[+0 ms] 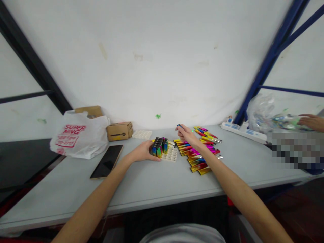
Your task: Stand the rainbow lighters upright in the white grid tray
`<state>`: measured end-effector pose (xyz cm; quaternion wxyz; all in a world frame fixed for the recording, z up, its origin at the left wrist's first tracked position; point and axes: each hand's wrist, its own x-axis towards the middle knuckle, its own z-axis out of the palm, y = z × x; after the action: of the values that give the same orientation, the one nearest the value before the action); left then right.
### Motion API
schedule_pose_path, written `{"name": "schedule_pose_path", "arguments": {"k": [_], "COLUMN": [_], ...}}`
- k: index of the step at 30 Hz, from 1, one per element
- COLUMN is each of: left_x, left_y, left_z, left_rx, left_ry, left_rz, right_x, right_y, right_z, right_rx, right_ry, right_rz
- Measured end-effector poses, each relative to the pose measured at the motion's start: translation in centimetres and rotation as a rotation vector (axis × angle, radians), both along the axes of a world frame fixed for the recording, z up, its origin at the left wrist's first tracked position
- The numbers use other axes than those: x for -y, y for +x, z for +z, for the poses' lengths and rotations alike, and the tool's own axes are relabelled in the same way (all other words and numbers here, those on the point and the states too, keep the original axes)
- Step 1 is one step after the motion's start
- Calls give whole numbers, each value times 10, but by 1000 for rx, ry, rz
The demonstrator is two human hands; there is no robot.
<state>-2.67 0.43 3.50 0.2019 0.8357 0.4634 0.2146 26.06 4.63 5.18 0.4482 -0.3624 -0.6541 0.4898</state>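
A white tray (172, 155) with round hollows lies on the table. On its left part stand several shiny lighters (158, 148), upright, with dark tops and blue-green-gold bodies. My left hand (144, 151) wraps round the left side of this group, its thumb along the near edge. Raised behind and to the right of the tray, my right hand (186, 134) is closed on a small thing with a dark blue end, seemingly a lighter mostly hidden by the fingers. Below it, several loose lighters (197, 158) in gold, red and magenta lie in a fanned pile.
Left on the table are a phone (107, 162), a white plastic bag (81, 135) and a small cardboard box (119, 131). Another hollowed tray (142, 134) lies at the wall. At right are a power strip (244, 132) and another person's hand (312, 122) by clear bags.
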Motion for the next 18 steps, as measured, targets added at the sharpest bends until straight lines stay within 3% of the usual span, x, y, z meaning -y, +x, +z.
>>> {"name": "schedule_pose_path", "arguments": {"k": [4,11,18], "left_x": [-1,-2,-3], "left_y": [0,-1,-3], "left_z": [-1,-2,-4], "left_rx": [-19,-10,32], "left_ry": [-15,-10,16], "left_rz": [19,14,-17], "right_x": [5,17,21], "right_y": [-9,-22,-27], "right_z": [-4,-6,-7], "right_rx": [79,20,52], "right_ry": [74,-106,-65], "right_rz": [-101,-90,-102]}}
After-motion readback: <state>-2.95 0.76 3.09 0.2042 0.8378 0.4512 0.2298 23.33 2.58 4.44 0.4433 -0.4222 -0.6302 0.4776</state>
